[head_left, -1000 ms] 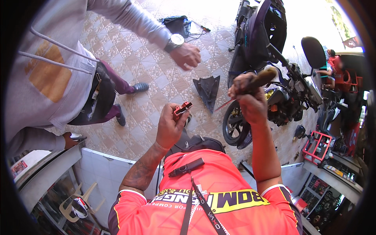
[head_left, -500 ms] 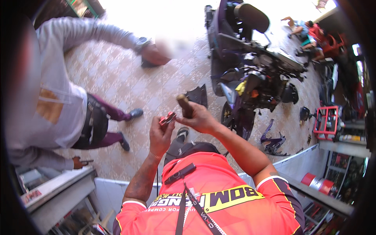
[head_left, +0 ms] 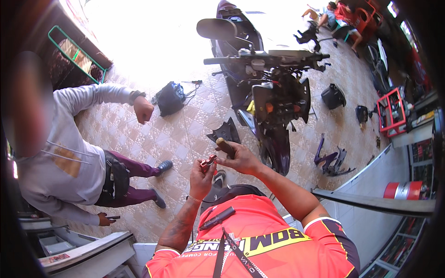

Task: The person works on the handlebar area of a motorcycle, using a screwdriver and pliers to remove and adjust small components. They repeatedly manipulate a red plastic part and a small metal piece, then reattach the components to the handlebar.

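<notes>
In front of my chest, my left hand point(head_left: 202, 181) is closed on a small red metal part point(head_left: 208, 162) with dark areas, pinched near the fingertips. My right hand point(head_left: 243, 160) is wrapped round a thick brown handle point(head_left: 225, 146) whose end sticks up past the fingers. Its fingertips come close to the red part; whether they touch it I cannot tell. Any tool tip on the handle is hidden. Beyond my hands stands a partly stripped purple-and-black motorcycle point(head_left: 277, 143), its handlebars and wiring exposed. A dark plastic panel point(head_left: 227, 131) lies on the floor beside its front wheel.
At left a person in a grey hoodie point(head_left: 76, 167) stands, a phone point(head_left: 113, 217) in one hand. A black bag point(head_left: 170, 98) lies on the tiles point(head_left: 139, 148). Purple fairing pieces point(head_left: 331, 160) and a black box point(head_left: 333, 96) lie right; counters point(head_left: 88, 252) flank me.
My view has turned, shifting the motorcycle left and down. The other person's outstretched hand has drawn back and is now a fist; the black bag shows clearly. My hands keep their holds.
</notes>
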### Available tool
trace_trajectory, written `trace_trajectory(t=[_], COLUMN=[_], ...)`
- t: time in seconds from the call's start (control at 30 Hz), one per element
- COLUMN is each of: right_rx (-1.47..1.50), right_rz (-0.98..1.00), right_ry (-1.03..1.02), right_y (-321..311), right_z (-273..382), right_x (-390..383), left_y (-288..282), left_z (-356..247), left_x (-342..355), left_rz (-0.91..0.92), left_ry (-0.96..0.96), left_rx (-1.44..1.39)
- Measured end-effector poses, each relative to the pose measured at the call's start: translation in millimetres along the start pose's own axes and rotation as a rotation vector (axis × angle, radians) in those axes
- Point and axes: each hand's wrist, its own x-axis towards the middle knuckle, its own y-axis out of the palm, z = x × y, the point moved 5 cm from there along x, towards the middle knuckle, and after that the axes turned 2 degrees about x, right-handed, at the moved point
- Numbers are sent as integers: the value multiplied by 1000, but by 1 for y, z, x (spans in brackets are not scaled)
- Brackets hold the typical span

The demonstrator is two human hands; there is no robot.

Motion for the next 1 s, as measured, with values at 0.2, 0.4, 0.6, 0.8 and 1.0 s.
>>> trace_trajectory(t=[0.2, 0.4, 0.6, 0.8, 1.0], right_rx=[-133, -624, -989, -1280, -1463], right_rz=[-58, -26, -182, -345, -395], right_ry=[-107, -37, -72, 60, 304], right_y=[-31, -86, -127, -122, -115], right_z=[21, 65, 86, 77, 40], right_x=[-38, -15, 101, 235, 308], left_y=[42, 57, 45, 7, -41], left_z=[-10, -7, 12, 41, 71], left_x=[-11, -6, 21, 56, 85], left_rz=[59, 136, 187, 210, 178], left_ry=[11, -17, -6, -83, -155], left_rx=[61, 28, 18, 27, 28])
